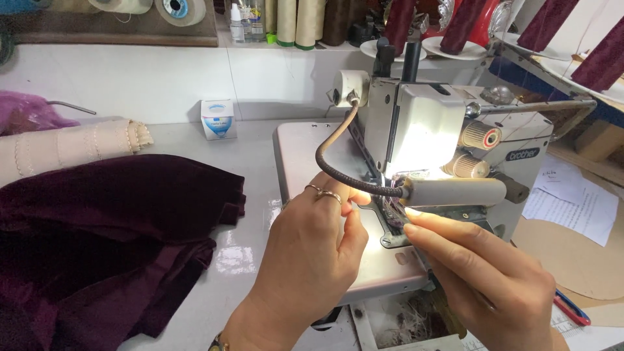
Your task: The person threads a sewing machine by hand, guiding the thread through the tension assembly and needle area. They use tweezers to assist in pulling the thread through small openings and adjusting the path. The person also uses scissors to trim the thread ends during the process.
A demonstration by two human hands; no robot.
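My left hand is raised in front of the needle area of the white industrial sewing machine, its fingers curled in and the thumb pressed to the fingertips in a pinch; whatever it pinches is too fine and too washed out by the lamp glare for me to tell. Two thin rings sit on that hand's fingers. My right hand comes in from the lower right with its fingers stretched out straight and close together, the fingertips just under the cream cylindrical lamp head and near the metal plate below the needle; it grips nothing that I can see. The lamp hangs on a dark bendy gooseneck arm that curves up to the machine's left side. The machine stands on a pale grey table. To my left on the table lies a heap of dark burgundy velvet fabric, and behind it a roll of beige elastic trim. A small white and blue box stands near the wall. Burgundy thread cones stand behind the machine, and white paper sheets lie to its right.
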